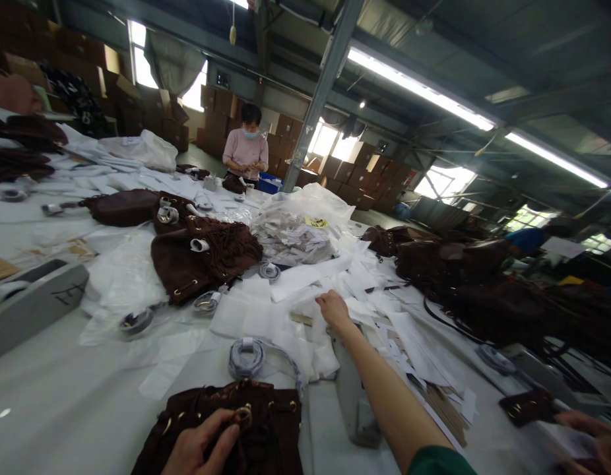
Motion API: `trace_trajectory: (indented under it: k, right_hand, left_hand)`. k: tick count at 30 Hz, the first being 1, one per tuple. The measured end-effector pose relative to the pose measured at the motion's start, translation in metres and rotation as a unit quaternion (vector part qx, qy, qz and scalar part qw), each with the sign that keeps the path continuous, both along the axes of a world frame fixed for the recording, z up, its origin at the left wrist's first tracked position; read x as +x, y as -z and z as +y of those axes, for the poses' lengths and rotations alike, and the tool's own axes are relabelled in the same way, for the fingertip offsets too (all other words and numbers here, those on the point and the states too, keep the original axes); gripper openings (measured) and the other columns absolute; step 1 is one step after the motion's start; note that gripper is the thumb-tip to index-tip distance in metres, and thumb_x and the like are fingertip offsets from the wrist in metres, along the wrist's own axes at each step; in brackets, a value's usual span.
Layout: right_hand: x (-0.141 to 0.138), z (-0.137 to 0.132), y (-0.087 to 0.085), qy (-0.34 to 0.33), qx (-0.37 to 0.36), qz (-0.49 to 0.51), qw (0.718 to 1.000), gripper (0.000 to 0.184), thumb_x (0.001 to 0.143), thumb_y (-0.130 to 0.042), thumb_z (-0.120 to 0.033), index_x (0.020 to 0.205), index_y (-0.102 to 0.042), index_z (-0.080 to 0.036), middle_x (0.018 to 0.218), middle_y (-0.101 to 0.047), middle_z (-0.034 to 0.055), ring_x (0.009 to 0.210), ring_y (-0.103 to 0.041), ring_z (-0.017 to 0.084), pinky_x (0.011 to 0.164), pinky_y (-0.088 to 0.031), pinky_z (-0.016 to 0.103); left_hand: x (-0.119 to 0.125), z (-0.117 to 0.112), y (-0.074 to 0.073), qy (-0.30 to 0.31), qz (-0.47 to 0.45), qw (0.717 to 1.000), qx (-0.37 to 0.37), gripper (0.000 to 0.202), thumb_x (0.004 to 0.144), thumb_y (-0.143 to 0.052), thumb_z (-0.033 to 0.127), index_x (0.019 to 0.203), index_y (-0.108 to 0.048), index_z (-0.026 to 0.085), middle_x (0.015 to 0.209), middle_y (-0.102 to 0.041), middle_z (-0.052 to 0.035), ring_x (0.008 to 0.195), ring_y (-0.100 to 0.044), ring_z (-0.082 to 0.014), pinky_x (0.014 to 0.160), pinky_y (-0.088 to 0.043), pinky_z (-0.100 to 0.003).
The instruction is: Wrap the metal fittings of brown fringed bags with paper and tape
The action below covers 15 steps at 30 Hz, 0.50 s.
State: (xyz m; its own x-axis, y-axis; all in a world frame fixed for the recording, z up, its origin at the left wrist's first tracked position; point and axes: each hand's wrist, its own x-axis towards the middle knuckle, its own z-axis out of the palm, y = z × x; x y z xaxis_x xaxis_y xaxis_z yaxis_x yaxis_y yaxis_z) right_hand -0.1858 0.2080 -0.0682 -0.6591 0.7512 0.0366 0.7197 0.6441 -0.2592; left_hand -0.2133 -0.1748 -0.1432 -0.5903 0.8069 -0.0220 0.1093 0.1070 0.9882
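The brown bag (278,439) lies toward the near edge of the worktop (53,409), its lower part running out of view. It is dark brown and soft, with a dull, suede-like surface; the top is gathered into folds, gold-coloured metal fittings are spaced along it, and a round brass-toned ring (243,417) sits at the middle of the front. The left hand (201,442) rests on the front, thumb and forefinger pinched at that ring. Just beyond the bag's top, a wrapped strap coil (246,358) lies on the worktop, a grey-wrapped length trailing from it to the bag's right upper corner. The right hand (332,309) is stretched toward the middle of the worktop, fingers curled above white sheets (251,310); whether they grip one I cannot tell. Under that forearm stands a grey holder (355,402), just beside the bag. Farther toward the left edge lies a fringed bag (211,254) of similar brown, with gold-toned bars at its lower corner. At the near right corner, a co-worker's hand (595,429) shows blurred.
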Motion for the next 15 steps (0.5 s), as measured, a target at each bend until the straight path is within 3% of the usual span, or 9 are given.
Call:
trace_trajectory:
  k: [3, 6, 7, 9, 11, 13, 15]
  right_hand:
    - [0.006, -0.001, -0.010, -0.003, -0.013, 0.021, 1.000, 0.023, 0.089, -0.058, -0.031, 0.106, -0.061, -0.015, 0.107, -0.062, 0.0062, 0.094, -0.060, 0.018, 0.083, -0.050, 0.039]
    - [0.012, -0.003, -0.021, 0.014, -0.035, 0.058, 0.998, 0.011, 0.082, -0.064, -0.022, 0.077, -0.064, -0.012, 0.081, -0.066, 0.0069, 0.078, -0.060, 0.017, 0.074, -0.047, 0.031]
    - [0.015, -0.006, -0.025, 0.020, -0.047, 0.076, 0.996, 0.016, 0.079, -0.064, -0.021, 0.066, -0.062, -0.013, 0.071, -0.064, 0.0069, 0.072, -0.059, 0.016, 0.069, -0.045, 0.029]
    - [0.018, -0.017, -0.031, 0.023, -0.082, 0.117, 0.990, 0.029, 0.079, -0.062, -0.027, 0.054, -0.056, -0.015, 0.055, -0.058, 0.0051, 0.061, -0.055, 0.015, 0.061, -0.042, 0.028]
    - [0.021, -0.038, -0.035, 0.006, -0.138, 0.162, 0.977, 0.038, 0.082, -0.056, -0.042, 0.055, -0.054, -0.016, 0.049, -0.052, 0.0018, 0.052, -0.050, 0.013, 0.054, -0.040, 0.026]
    - [0.024, -0.070, -0.036, -0.029, -0.207, 0.203, 0.957, 0.045, 0.082, -0.050, -0.056, 0.064, -0.057, -0.016, 0.050, -0.052, -0.0001, 0.048, -0.048, 0.012, 0.051, -0.040, 0.025]
    - [0.028, -0.107, -0.034, -0.071, -0.272, 0.230, 0.932, 0.051, 0.077, -0.050, -0.065, 0.076, -0.060, -0.015, 0.055, -0.054, -0.0012, 0.048, -0.048, 0.010, 0.050, -0.040, 0.024]
  left_hand:
    - [-0.002, -0.001, -0.005, 0.006, 0.000, 1.000, -0.010, 0.033, 0.086, -0.049, 0.047, 0.098, -0.069, 0.024, 0.082, -0.072, -0.0002, 0.080, -0.066, -0.0182, 0.074, -0.050, -0.019]
    - [-0.004, -0.003, -0.005, 0.016, 0.001, 1.000, -0.003, 0.032, 0.087, -0.048, 0.045, 0.101, -0.069, 0.024, 0.087, -0.072, -0.0008, 0.083, -0.066, -0.0190, 0.077, -0.050, -0.021]
    - [-0.005, -0.004, -0.003, 0.019, -0.001, 1.000, -0.002, 0.031, 0.086, -0.050, 0.045, 0.100, -0.069, 0.024, 0.088, -0.072, -0.0013, 0.085, -0.066, -0.0197, 0.079, -0.050, -0.022]
    - [-0.008, -0.005, 0.000, 0.004, -0.016, 1.000, 0.002, 0.030, 0.078, -0.061, 0.045, 0.098, -0.070, 0.024, 0.095, -0.072, -0.0026, 0.091, -0.065, -0.0223, 0.082, -0.050, -0.025]
    - [-0.012, -0.006, 0.002, -0.029, -0.060, 0.997, 0.025, 0.043, 0.063, -0.076, 0.042, 0.101, -0.069, 0.024, 0.101, -0.071, -0.0043, 0.096, -0.064, -0.0244, 0.084, -0.051, -0.027]
    - [-0.016, -0.005, -0.003, -0.067, -0.139, 0.987, 0.054, 0.060, 0.055, -0.081, 0.040, 0.110, -0.065, 0.022, 0.086, -0.072, -0.0039, 0.078, -0.066, -0.0206, 0.067, -0.054, -0.025]
    - [-0.020, -0.004, -0.014, -0.092, -0.228, 0.967, 0.070, 0.065, 0.061, -0.077, 0.046, 0.117, -0.060, 0.017, 0.053, -0.058, 0.0040, 0.043, -0.051, -0.0111, 0.040, -0.040, -0.018]
